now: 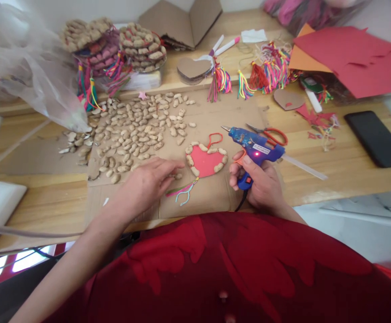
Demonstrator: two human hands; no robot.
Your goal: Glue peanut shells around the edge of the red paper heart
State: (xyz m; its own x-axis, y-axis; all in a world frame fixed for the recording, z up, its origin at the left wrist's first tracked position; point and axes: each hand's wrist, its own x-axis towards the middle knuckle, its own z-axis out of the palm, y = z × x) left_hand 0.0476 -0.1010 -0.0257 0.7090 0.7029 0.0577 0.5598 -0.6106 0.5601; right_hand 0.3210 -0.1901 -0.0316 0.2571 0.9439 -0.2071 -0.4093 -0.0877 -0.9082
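Observation:
A red heart (pixel 206 162) with peanuts around most of its edge lies on the cardboard (pixel 229 110), a red loop at its top and a colourful tassel (pixel 184 192) below. My right hand (pixel 259 179) is wrapped round the handle of a blue glue gun (pixel 249 141), whose nozzle points up and left, just above the heart. To the left of the heart is my left hand (pixel 151 181), its fingers closed near a peanut (pixel 178 176); whether they hold it is too small to tell. Loose peanuts (pixel 135 130) spread beyond my left hand.
Scissors (pixel 276 135) lie behind the glue gun. A phone (pixel 379 138) and red paper (pixel 357 58) are at the right. Finished peanut pieces (pixel 141 47), a cardboard heart (pixel 193 68) and tassels (pixel 272 67) line the back. A plastic bag (pixel 37 76) hangs at the left.

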